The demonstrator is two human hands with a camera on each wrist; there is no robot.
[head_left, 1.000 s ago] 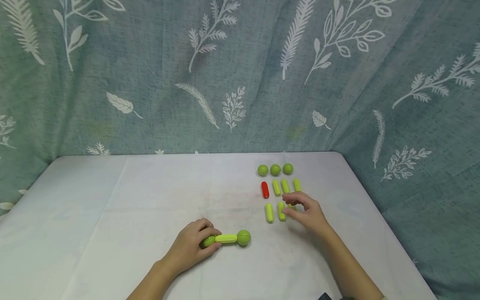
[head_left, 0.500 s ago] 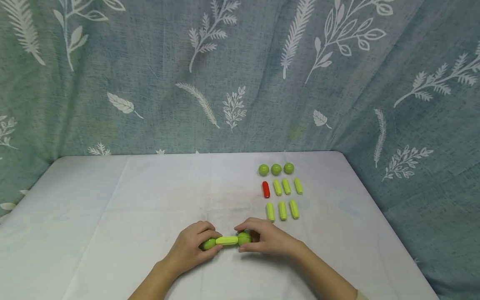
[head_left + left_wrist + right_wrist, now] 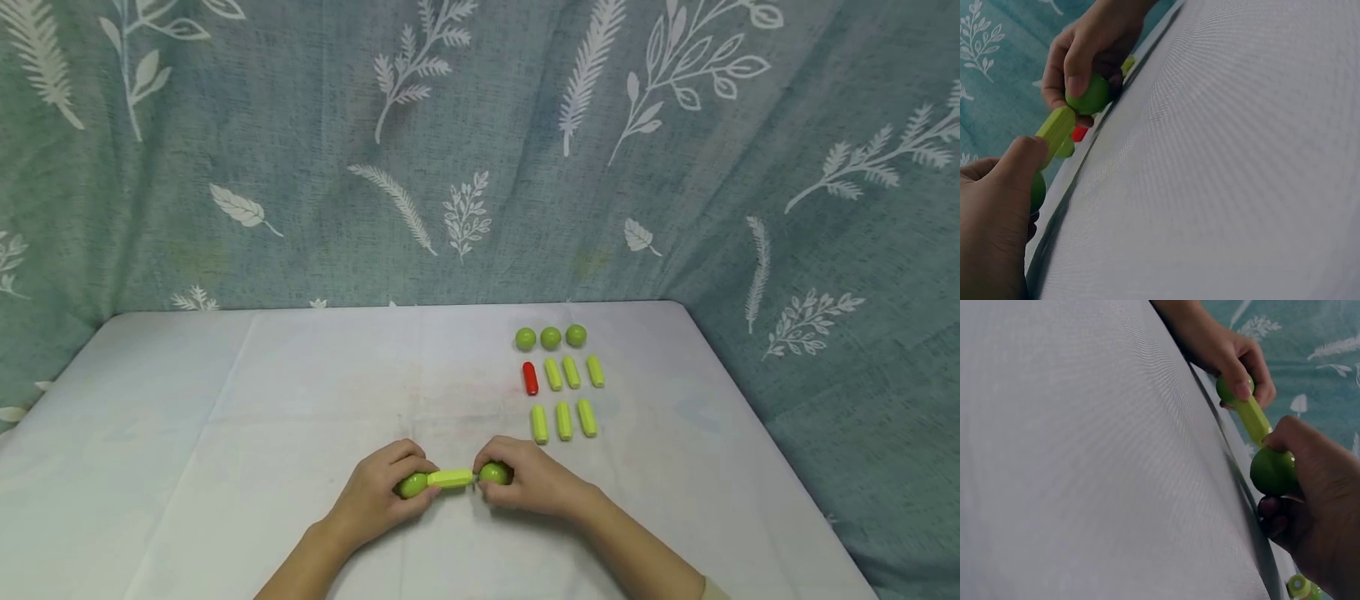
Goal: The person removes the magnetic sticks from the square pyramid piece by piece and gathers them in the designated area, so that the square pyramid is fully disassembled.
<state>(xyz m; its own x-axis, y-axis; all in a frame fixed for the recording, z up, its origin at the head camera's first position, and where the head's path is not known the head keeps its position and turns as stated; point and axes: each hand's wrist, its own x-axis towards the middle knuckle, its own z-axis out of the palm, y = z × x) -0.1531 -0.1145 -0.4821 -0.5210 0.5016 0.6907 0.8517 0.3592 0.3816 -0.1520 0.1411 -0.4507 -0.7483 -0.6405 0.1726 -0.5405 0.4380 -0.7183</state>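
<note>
My left hand [image 3: 386, 482] pinches the left end of a yellow-green ribbed rod [image 3: 452, 478], with a green ball [image 3: 413, 484] at that end partly under the fingers. At the rod's other end, my right hand [image 3: 528, 477] grips a second green ball [image 3: 495, 473] between thumb and fingers. A narrow gap shows between this ball and the rod in the head view. The right wrist view shows the right ball [image 3: 1274, 471] close against the rod [image 3: 1252, 420], with my right thumb near the joint.
Behind and to the right lie several loose yellow-green rods [image 3: 564, 421] in two rows. A red rod [image 3: 530, 378] sits at the left of the back row. Three green balls [image 3: 551, 337] line up behind them on the white-covered table [image 3: 300, 383]. A patterned curtain [image 3: 300, 167] hangs beyond.
My right hand has come from above the loose rods, leftward and nearer, onto the right green ball. That ball has shifted slightly right from the rod. The left hand has barely moved.
</note>
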